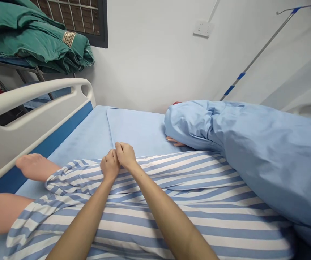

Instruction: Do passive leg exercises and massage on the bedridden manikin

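your left hand (110,165) & right hand (125,155) are both closed, narrow, knuckles touching, pinching the blue-and-white striped cotton pyjama trousers (155,180) at a fold, w/ the trousers lying on the pale blue bed sheet (136,130). bare foot (36,167) sticks out of the striped cuff just left of your hands, near the white plastic bed rail w/ blue strip (30,119). bunched light blue quilt (253,155) lies to the right, another hand (175,142) showing under its edge.
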`<state>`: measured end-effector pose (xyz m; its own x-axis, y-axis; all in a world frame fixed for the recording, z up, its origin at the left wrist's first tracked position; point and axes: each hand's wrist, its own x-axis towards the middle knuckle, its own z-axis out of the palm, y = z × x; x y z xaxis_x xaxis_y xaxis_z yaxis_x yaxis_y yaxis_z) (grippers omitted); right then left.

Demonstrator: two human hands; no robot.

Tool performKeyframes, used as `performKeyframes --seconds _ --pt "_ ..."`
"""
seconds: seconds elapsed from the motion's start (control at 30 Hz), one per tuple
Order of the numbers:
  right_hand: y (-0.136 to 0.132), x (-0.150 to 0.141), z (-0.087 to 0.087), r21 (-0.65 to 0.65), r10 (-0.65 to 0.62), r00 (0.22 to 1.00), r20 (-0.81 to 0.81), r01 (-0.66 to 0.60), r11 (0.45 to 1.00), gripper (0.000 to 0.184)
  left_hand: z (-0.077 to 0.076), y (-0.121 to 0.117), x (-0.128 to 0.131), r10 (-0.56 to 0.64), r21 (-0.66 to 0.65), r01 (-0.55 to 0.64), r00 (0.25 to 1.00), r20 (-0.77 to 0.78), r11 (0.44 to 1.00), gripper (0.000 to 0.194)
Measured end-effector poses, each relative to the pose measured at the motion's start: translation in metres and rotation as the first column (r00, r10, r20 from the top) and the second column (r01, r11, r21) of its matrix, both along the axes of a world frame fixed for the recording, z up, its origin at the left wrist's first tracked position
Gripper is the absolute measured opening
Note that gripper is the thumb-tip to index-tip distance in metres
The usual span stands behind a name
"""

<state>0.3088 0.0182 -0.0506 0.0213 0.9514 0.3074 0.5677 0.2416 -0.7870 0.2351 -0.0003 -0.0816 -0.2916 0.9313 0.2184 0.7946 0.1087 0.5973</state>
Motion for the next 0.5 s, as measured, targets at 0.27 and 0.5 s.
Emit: performKeyframes --seconds 0.27,0.5 --pt "-0.003 0.011 -0.026 0.040 -0.065 0.998 -0.015 0.065 0.997 0.040 -0.002 0.001 0.004 -0.003 0.053 0.005 1.000 -0.029 0.999 0.035" --pt "0.001 0.016 -0.027 0.037 -0.052 0.963 -0.266 0.064 0.997 0.042 0.014 0.005 0.003 -0.091 0.061 0.081 0.978 0.188 0.995 0.034"
